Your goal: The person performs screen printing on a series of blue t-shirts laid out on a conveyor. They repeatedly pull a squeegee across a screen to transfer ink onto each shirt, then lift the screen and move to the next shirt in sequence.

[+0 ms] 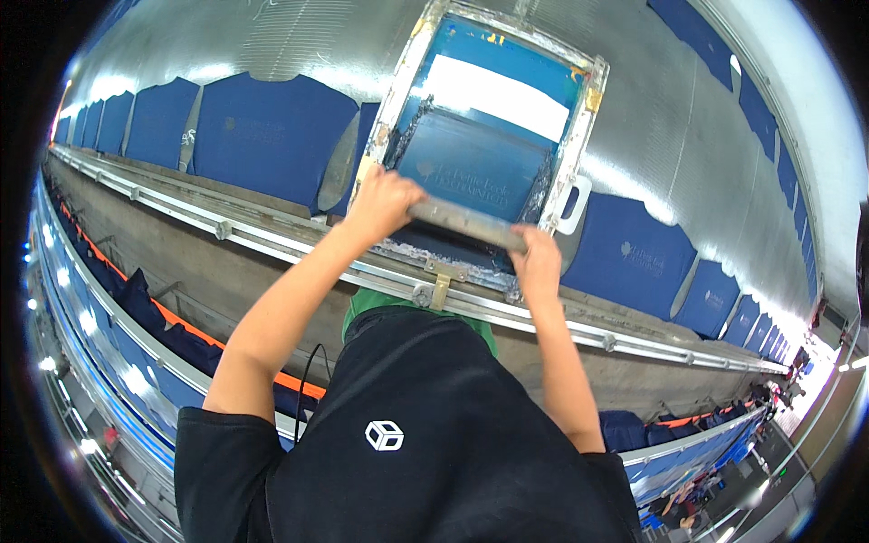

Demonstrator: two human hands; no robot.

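Note:
A screen printing frame with a blue mesh and a white band lies over the long metal table. My left hand is closed round the left end of a long squeegee, and my right hand grips its right end. The squeegee lies across the lower part of the screen. Dark ink lines the mesh's edges, and a pale printed design shows in its middle. A metal bracket joins the frame's near side to the rail. A white handle sits at the frame's right.
Dark blue fabric pieces lie in rows along the table on both sides of the frame, some with pale prints. Behind me another long table has dark cloth hanging along it. People are far off at the lower right.

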